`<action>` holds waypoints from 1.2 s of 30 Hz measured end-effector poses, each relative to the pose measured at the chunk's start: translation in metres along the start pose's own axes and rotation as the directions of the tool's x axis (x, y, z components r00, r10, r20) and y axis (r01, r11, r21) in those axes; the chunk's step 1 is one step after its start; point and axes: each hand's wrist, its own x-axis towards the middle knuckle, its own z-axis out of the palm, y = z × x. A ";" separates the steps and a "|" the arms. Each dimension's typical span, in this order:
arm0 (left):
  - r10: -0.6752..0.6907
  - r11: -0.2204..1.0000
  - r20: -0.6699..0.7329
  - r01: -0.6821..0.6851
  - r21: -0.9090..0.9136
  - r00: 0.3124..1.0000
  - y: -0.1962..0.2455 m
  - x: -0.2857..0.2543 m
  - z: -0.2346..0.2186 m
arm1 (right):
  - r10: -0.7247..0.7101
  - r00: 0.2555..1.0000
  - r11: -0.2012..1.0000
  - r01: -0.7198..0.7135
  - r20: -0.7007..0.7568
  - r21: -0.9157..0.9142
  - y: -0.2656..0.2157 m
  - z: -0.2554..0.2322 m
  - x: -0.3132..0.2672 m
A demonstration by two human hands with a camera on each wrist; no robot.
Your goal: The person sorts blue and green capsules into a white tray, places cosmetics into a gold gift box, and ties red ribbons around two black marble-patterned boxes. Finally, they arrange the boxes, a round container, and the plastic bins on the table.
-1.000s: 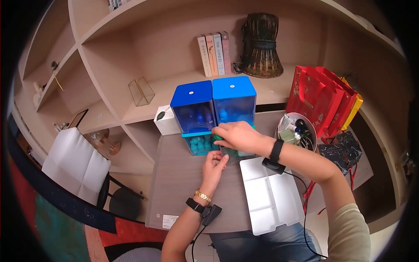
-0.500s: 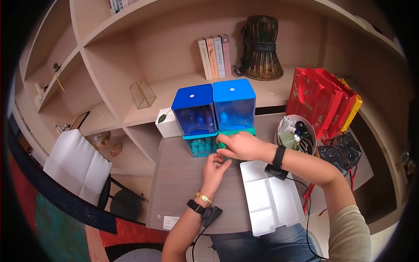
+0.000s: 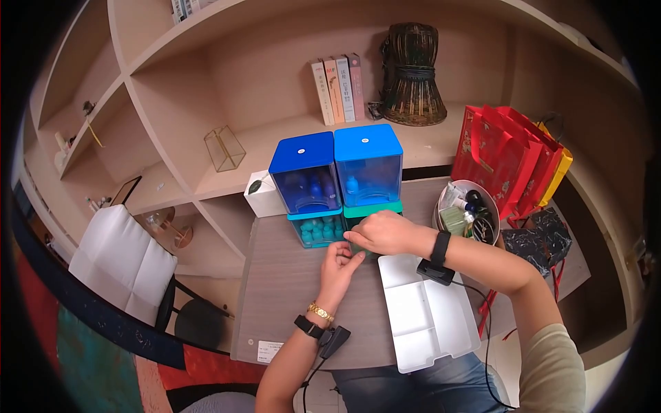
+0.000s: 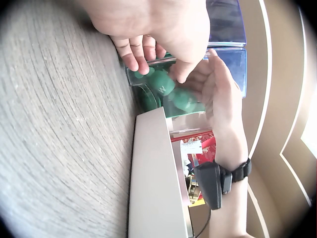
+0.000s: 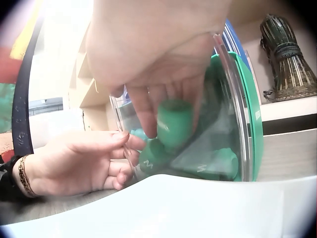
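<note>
The right hand [image 3: 383,232] pinches a green bottle [image 5: 173,122] in curled fingers at the open front of the green bin [image 5: 237,119] — the lower one under the blue box [image 3: 368,165]. The left hand [image 3: 339,263] rests just before that bin, fingers loosely curled, holding nothing — beside the white tray [image 3: 427,313].

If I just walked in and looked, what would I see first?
Probably the four bright see-through boxes stacked two on two at the back of the table, blue on top and teal and green below. Right in front, the right hand pinches a small green bottle at the green box, with the left hand just beside it. At the far right stand bright red gift bags.
</note>
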 end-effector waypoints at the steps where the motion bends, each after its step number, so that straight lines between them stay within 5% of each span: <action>1: 0.006 1.000 -0.004 -0.006 0.001 1.000 0.000 0.000 0.000 | -0.021 0.999 1.000 0.021 -0.031 0.007 0.001 0.002 0.000; 16: -0.002 1.000 0.037 0.002 0.004 0.999 0.010 -0.003 0.001 | 0.074 0.910 0.933 -0.208 0.407 0.295 0.019 0.009 0.017; 22: 0.003 1.000 0.038 -0.003 0.001 0.999 0.008 -0.002 0.000 | 0.098 0.904 0.891 -0.267 0.417 0.367 0.018 0.013 0.017; 31: -0.001 1.000 0.038 0.001 0.002 0.999 0.007 -0.002 0.000 | 0.057 0.926 0.948 -0.167 0.374 0.269 0.023 0.014 0.019; 36: -0.021 0.999 0.037 0.019 0.040 0.999 0.008 -0.002 0.000 | 0.144 0.871 0.903 -0.310 0.470 0.298 0.003 -0.008 0.012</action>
